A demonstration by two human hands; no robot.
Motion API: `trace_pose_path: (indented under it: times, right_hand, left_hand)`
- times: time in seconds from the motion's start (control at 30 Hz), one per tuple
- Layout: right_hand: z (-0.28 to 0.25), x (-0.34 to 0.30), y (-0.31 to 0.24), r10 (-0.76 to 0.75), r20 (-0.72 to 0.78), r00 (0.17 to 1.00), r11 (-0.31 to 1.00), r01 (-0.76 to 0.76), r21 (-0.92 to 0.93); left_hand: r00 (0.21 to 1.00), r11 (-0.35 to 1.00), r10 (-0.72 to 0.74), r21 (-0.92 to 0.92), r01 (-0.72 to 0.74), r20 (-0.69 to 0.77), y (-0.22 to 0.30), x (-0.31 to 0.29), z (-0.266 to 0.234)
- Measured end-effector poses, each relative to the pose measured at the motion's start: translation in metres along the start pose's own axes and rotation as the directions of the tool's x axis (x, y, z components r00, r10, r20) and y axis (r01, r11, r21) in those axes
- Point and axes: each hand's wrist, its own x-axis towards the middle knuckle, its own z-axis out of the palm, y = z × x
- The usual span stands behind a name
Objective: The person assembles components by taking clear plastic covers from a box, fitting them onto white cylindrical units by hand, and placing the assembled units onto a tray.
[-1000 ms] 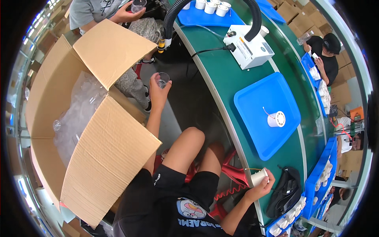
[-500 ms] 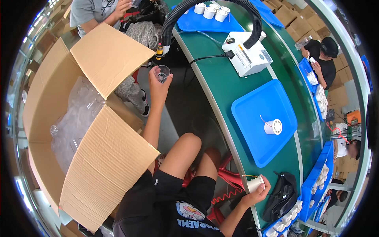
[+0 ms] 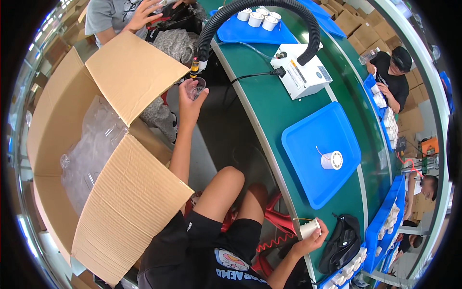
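My left hand [image 3: 191, 103] is raised beyond the open cardboard box, its fingers closed round a clear plastic cup [image 3: 195, 89]. Just above the cup is the nozzle [image 3: 194, 66], with a yellow-and-black part, at the end of a black corrugated hose [image 3: 231, 13]. At the bench's near edge my right hand [image 3: 312, 239] grips a white cylindrical part [image 3: 309, 228], with a thin orange-brown wire sticking out of it. A similar white cylinder [image 3: 331, 160] with a wire lies on the blue tray [image 3: 308, 185].
The cardboard box [image 3: 53, 120] on my left contains clear cups in plastic film. A white machine [image 3: 303, 74] feeds the hose on the green bench [image 3: 250, 94]. A black bag [image 3: 342, 241] lies beside my right hand. Co-workers sit at upper left and far right.
My left hand has shifted slightly upward, and the cup has tilted and come close under the nozzle. My right hand stays nearly still with the white part.
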Motion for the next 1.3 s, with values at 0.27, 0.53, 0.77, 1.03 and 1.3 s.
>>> trace_pose_path:
  times: [0.27,0.53,0.77,1.03,1.3]
  right_hand:
    - [0.000,-0.001,0.001,0.010,0.012,1.000,1.000,-0.010,0.030]
    - [0.001,0.000,0.000,0.010,0.010,1.000,0.999,-0.010,0.031]
    - [0.002,0.001,0.000,0.001,0.009,1.000,0.999,-0.002,0.035]
    - [0.002,0.000,-0.001,0.007,0.004,1.000,1.000,-0.007,0.008]
    - [0.004,0.000,-0.003,-0.005,0.000,1.000,1.000,0.005,-0.001]
  left_hand:
    - [1.000,1.000,-0.014,0.027,0.014,0.004,0.002,-0.001,-0.004]
    - [0.997,0.975,0.072,0.212,-0.061,-0.043,0.001,-0.001,-0.007]
    - [0.995,0.984,-0.087,0.151,0.093,-0.049,0.003,-0.001,-0.007]
    - [0.997,0.994,-0.069,0.079,0.073,-0.045,0.009,-0.002,-0.006]
    - [0.999,0.959,-0.026,0.281,0.038,-0.044,0.009,-0.006,-0.010]
